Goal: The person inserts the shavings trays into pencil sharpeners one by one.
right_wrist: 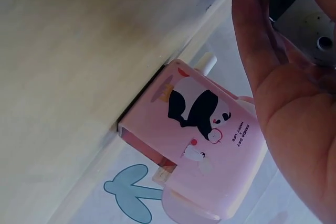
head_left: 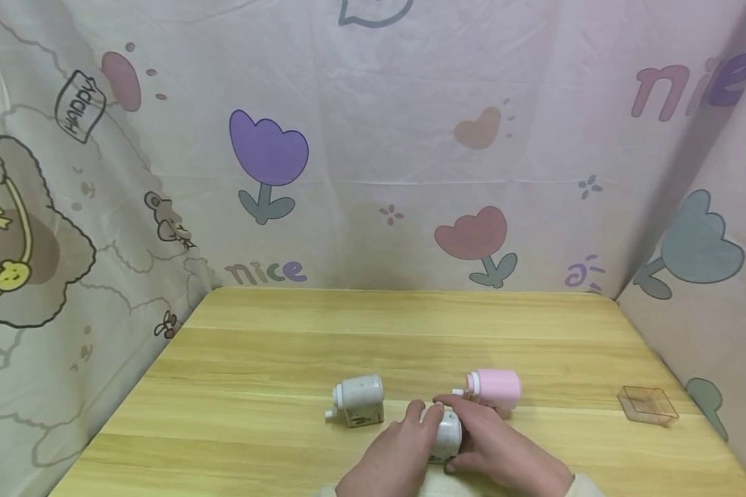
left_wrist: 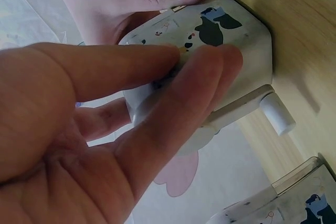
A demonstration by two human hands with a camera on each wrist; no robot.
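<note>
Near the table's front edge, both hands are on a white crank pencil sharpener [head_left: 449,438] with a panda print. My left hand [head_left: 404,442] grips it from the left, thumb and fingertips against the printed side in the left wrist view; its crank knob [left_wrist: 277,114] sticks out below them. My right hand [head_left: 494,442] holds the opposite end, fingers behind and thumb low in front. Just behind the right hand stands a pink pencil sharpener [head_left: 499,388], a gap low in its body in the right wrist view. Another white pencil sharpener [head_left: 362,400] stands to the left, crank leftward.
A small see-through orange tray [head_left: 648,406] lies near the table's right edge. Printed cloth [head_left: 373,138] hangs around the back and sides of the wooden table [head_left: 255,359].
</note>
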